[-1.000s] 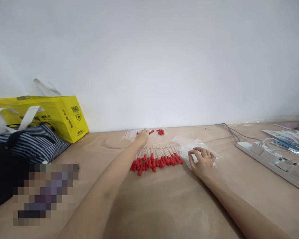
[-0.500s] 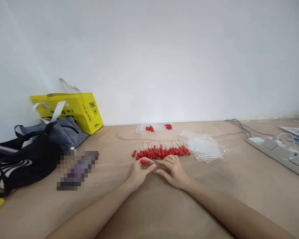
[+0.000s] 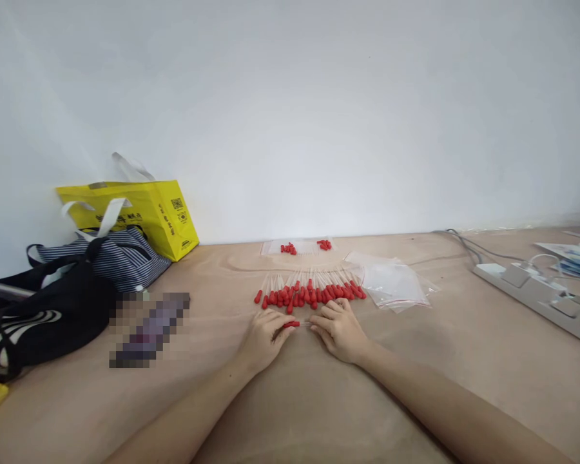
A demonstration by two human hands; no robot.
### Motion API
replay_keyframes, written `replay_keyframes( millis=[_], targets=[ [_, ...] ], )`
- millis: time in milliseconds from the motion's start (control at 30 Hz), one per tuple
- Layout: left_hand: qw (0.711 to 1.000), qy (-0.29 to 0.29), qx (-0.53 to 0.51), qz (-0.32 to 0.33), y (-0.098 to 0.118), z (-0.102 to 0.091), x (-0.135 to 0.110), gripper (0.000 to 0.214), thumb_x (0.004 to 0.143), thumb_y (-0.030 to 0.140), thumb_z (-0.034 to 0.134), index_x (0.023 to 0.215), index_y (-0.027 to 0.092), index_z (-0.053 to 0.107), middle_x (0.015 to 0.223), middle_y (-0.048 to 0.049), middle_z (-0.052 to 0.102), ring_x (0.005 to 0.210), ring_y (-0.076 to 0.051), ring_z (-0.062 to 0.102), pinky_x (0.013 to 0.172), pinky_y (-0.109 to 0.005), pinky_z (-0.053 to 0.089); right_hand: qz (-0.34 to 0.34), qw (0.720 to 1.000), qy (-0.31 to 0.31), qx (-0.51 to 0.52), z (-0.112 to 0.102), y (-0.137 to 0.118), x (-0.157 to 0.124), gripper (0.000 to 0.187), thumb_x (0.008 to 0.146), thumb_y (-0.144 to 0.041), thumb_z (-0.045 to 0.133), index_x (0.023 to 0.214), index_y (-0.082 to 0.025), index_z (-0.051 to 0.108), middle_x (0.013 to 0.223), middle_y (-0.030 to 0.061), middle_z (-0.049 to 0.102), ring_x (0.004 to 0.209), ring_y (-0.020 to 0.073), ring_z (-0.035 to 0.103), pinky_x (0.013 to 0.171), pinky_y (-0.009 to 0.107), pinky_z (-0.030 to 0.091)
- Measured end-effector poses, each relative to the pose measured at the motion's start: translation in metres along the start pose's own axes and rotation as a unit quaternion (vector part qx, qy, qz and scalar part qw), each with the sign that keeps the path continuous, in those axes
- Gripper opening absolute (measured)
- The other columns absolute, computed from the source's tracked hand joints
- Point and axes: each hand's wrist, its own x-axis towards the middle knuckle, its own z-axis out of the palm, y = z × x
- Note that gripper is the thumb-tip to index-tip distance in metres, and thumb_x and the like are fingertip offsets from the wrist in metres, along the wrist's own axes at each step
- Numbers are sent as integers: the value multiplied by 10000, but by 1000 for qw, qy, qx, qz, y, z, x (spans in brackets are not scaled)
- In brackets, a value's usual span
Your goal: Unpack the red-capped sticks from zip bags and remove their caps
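Between thumb and fingers, my left hand (image 3: 263,338) pinches the red rubber bulb (image 3: 291,324) of a dropper. The dropper's thin clear tube (image 3: 303,323) points right and runs level toward my right hand (image 3: 338,332), whose closed fingertips grip its other end. My fingers cover part of the bulb and the tube's tip. Just beyond both hands lies a row of several similar droppers (image 3: 314,294), red bulbs toward me and pale tapered tubes pointing at the wall.
A clear bag (image 3: 304,247) with more red bulbs lies by the wall. Clear zip bags (image 3: 396,287) sit right of the row. Farther right is a power strip (image 3: 536,299) with cables. At left are a yellow bag (image 3: 174,225), striped bag (image 3: 130,258), black bag (image 3: 72,322) and blurred-out item (image 3: 152,332).
My left hand has rolled over, and the bulb has gone from slanted across the fingers to level between the hands. My right fingers have closed on the tube. The view has shifted slightly.
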Motion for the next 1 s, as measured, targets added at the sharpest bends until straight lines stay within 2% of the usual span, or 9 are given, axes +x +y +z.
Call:
replay_keyframes(
  millis=[100,300,400,467,600,800,1000],
  targets=[
    [998,3,52,41,-2,4,1,169,812,263,491,903,215,625,827,-21,666,783,-169,575,743,-334,419,-7,1000,7,-4,4,-2,4,181,844,-251,455,902,-215,623,730,28,594,729,142,457,739,335,234],
    [994,4,76,75,-2,10,3,144,811,250,496,861,205,624,785,-15,665,743,-164,574,729,-347,426,-44,998,31,-28,10,-5,10,175,843,-267,462,858,-213,628,643,-3,566,627,110,446,725,316,231],
    [990,29,96,99,-2,9,3,138,809,250,495,820,199,623,940,-45,650,921,-201,554,815,-390,412,-62,996,51,-47,8,-6,10,174,839,-256,462,795,-211,624,603,-16,547,604,103,428,736,321,223],
    [985,37,114,122,-2,8,3,144,816,227,474,793,186,610,1091,-66,595,1079,-222,478,905,-426,363,-78,993,67,-56,6,-7,9,188,838,-244,457,745,-205,616,562,-26,524,588,99,410,740,324,218],
    [978,14,141,151,-3,8,0,144,825,175,429,776,170,564,1207,-72,523,1185,-220,386,991,-460,275,-105,988,88,-70,3,-7,7,206,840,-209,436,719,-198,603,526,-31,498,578,97,388,736,321,216],
    [978,-8,140,157,-4,11,-1,141,829,141,401,820,162,540,1157,-81,565,1171,-225,411,980,-483,286,-123,985,102,-60,2,-7,6,214,830,-166,413,704,-186,585,514,-36,488,566,95,378,748,327,221],
    [979,-37,129,152,-5,10,-1,193,837,133,386,945,162,544,1111,-84,594,1163,-222,425,977,-504,284,-106,990,72,-50,-2,-9,5,213,834,-187,416,709,-190,588,536,-27,515,577,100,398,756,335,226]
  ],
)
